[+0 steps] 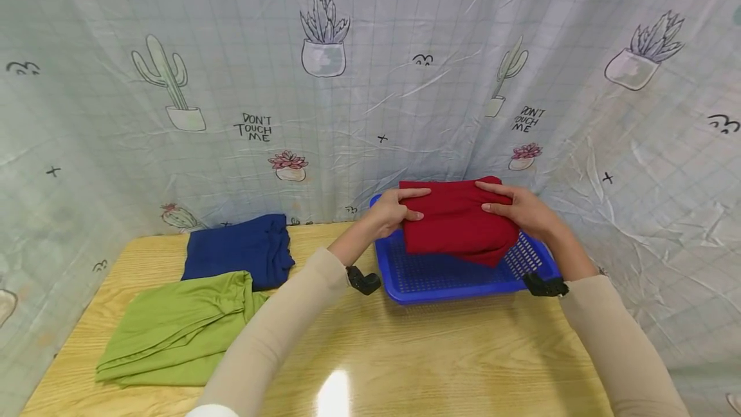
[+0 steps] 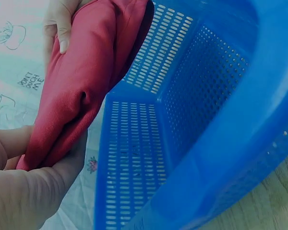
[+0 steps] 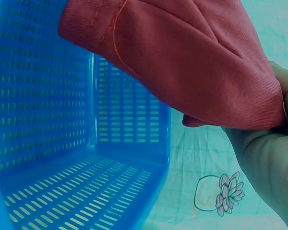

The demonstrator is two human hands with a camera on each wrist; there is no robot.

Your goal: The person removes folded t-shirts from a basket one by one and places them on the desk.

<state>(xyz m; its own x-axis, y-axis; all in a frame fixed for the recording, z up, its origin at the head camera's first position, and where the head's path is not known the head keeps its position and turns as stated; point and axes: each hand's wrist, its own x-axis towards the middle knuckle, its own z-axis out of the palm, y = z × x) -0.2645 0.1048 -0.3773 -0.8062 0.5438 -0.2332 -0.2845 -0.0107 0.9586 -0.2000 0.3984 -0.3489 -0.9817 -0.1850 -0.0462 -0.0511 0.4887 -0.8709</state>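
A folded red cloth garment (image 1: 457, 221) is held up over a blue plastic basket (image 1: 451, 288), one hand at each end. My left hand (image 1: 389, 212) grips its left edge, thumb on the near face; the left wrist view shows the fingers curled around the fold of the red garment (image 2: 81, 76). At the other end my right hand (image 1: 518, 210) pinches the right edge. In the right wrist view stitched seams run along the red garment (image 3: 192, 62), above the perforated walls of the basket (image 3: 129, 115). No other cloth shows inside the basket.
On the wooden table (image 1: 370, 352) to the left lie a folded blue garment (image 1: 231, 250) and, nearer, a folded green garment (image 1: 179, 330). A printed curtain (image 1: 370, 108) hangs behind the table and along its sides.
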